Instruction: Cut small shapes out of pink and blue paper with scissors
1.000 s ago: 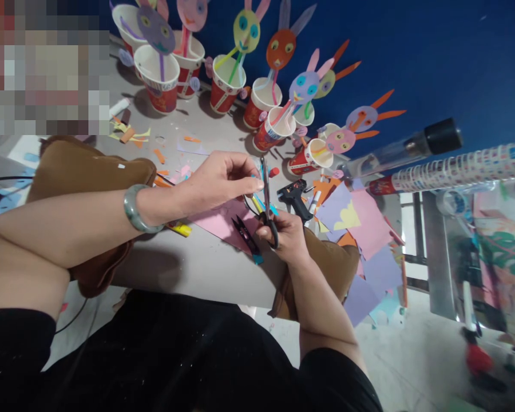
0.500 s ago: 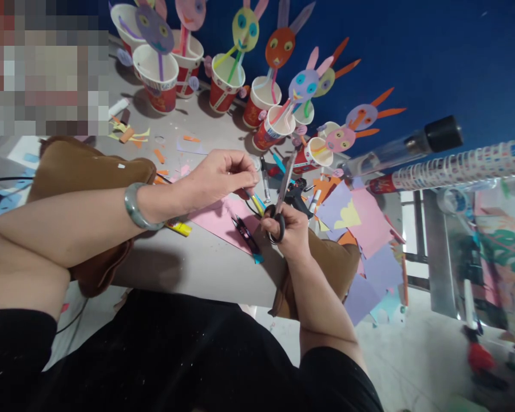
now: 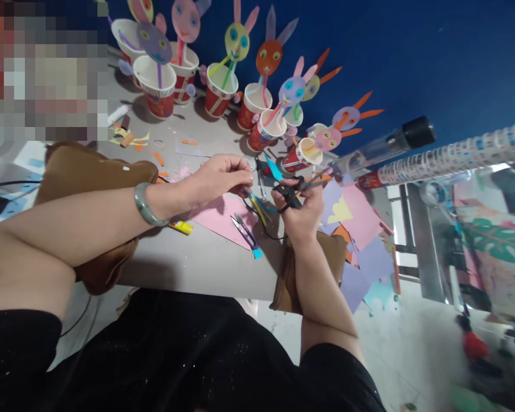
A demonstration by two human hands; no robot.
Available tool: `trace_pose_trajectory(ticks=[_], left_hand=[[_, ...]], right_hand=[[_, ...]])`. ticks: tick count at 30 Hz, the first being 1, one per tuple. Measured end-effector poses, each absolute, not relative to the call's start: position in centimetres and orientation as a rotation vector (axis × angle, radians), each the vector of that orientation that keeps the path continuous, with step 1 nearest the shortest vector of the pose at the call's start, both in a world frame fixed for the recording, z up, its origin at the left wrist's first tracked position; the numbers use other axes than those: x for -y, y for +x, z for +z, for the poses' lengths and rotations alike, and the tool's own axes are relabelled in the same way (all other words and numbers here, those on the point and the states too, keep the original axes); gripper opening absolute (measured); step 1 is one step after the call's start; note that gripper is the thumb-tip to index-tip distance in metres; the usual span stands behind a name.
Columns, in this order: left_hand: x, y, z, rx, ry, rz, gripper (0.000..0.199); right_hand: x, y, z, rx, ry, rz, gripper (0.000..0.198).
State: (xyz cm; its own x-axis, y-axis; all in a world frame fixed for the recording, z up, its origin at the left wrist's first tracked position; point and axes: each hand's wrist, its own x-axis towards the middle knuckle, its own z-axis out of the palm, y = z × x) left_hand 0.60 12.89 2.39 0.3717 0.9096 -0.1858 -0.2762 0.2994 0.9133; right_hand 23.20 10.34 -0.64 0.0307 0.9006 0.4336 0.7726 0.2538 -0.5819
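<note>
My left hand [image 3: 223, 176] is closed in a pinch over the table, with thin yellow and blue strips [image 3: 258, 209] hanging from the fingertips. To its right, my right hand [image 3: 304, 213] is closed round the black handles of scissors [image 3: 288, 195], whose blades point right and are blurred. Dark shapes overlap at the fingers, so the handles are hard to separate from what lies behind. Below the hands, small thread snips [image 3: 244, 230] lie partly on a pink paper sheet [image 3: 210, 216]. A black cord [image 3: 266, 233] loops between the hands.
Red paper cups [image 3: 217, 103] with paper rabbit heads line the back by the blue wall. Brown cushions [image 3: 90, 171] lie under both forearms. Coloured paper sheets [image 3: 364, 214] and stacked cups [image 3: 450, 157] are at the right. A yellow tube [image 3: 182, 228] and paper scraps [image 3: 129, 138] lie on the left.
The scissors have swung from pointing upward to pointing right as my right hand turned and moved slightly up and right. My left hand keeps its pinch. The view has shifted slightly.
</note>
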Motion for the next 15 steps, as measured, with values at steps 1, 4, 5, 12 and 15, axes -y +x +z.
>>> trace_pose_trajectory(ticks=[1,4,5,12,15], left_hand=[[-12.9,0.6,2.4,-0.835,0.925,0.920,0.022],[-13.1,0.6,2.4,-0.844,0.905,0.921,0.024],[-13.1,0.6,2.4,-0.846,0.900,0.927,0.024],[-13.4,0.3,2.2,-0.860,0.902,0.966,0.024],[-13.5,0.2,2.0,-0.875,0.906,0.965,0.021]], right_hand=[[-11.0,23.3,-0.6,1.810,-1.618,0.139,0.026],[-13.4,23.3,-0.9,1.915,-1.822,-0.023,0.029],[-14.3,23.2,-1.1,1.943,-1.859,-0.061,0.030],[-17.4,22.8,-2.1,1.994,-1.860,-0.081,0.018],[-15.5,23.9,-1.3,1.947,-1.796,-0.106,0.016]])
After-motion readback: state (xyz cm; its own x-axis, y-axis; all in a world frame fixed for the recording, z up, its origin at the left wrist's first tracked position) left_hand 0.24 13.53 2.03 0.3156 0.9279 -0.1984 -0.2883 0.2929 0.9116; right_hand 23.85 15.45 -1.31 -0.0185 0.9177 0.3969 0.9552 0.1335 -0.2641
